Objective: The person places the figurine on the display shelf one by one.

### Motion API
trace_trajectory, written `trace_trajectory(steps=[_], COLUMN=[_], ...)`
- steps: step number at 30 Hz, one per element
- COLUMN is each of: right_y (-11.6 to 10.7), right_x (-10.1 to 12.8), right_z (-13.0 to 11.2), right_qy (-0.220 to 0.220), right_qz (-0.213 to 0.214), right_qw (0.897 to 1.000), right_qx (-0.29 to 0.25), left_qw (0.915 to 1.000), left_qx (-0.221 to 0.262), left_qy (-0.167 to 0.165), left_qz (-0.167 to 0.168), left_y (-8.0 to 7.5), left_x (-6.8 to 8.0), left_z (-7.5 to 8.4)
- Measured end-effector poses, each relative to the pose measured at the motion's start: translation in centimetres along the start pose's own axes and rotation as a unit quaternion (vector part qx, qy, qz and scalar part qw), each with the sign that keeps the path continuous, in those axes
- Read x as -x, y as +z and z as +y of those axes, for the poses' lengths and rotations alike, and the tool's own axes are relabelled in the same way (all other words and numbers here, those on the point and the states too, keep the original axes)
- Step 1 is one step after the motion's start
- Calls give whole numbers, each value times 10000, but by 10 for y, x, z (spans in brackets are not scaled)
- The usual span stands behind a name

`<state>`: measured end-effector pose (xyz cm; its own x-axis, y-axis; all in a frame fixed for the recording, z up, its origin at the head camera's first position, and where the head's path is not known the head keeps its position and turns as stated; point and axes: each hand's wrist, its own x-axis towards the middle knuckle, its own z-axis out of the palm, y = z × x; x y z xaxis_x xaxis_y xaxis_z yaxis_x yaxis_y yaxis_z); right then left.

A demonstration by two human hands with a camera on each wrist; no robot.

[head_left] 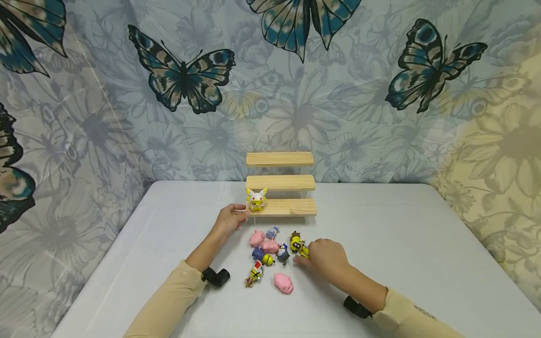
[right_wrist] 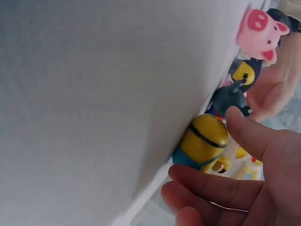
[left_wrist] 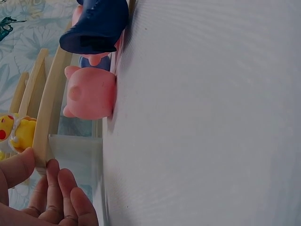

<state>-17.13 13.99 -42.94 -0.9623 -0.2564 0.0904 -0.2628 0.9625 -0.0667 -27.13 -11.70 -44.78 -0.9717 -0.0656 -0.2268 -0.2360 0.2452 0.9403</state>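
Observation:
A three-step wooden display shelf [head_left: 291, 207] stands at the table's back. My left hand [head_left: 230, 218] pinches the left end of its lowest board, thumb [left_wrist: 21, 165] above and fingertips below. On that end sits a yellow figure in a white hood with long ears [head_left: 256, 200]. In front of the shelf, my right hand [head_left: 329, 256] holds a yellow minion figure [right_wrist: 204, 136] with a black strap and blue overalls, thumb at its head and fingers at its base. Beside it lies another yellow figure with a brown top [head_left: 295, 240].
Several small figures lie between my hands: pink pigs [head_left: 257, 238], a blue-and-yellow figure [head_left: 263, 256], a dark grey figure [head_left: 282, 253], and a red-and-yellow one [head_left: 254, 274]. A further pink pig [head_left: 283, 283] lies nearer me. A butterfly-print cloth [head_left: 270, 94] hangs behind the white table [head_left: 401, 225].

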Motion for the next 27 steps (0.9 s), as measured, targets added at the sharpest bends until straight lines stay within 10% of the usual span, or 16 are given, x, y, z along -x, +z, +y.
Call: trace_trajectory(steps=[27], right_y=[2], right_x=[-15], right_z=[15], right_qy=[518], right_qz=[-755], right_qw=[9924], right_qx=[-817], left_qw=[10000], left_qx=[58], left_qy=[41], left_qz=[-20], left_y=[0], left_x=[1], left_z=[1])
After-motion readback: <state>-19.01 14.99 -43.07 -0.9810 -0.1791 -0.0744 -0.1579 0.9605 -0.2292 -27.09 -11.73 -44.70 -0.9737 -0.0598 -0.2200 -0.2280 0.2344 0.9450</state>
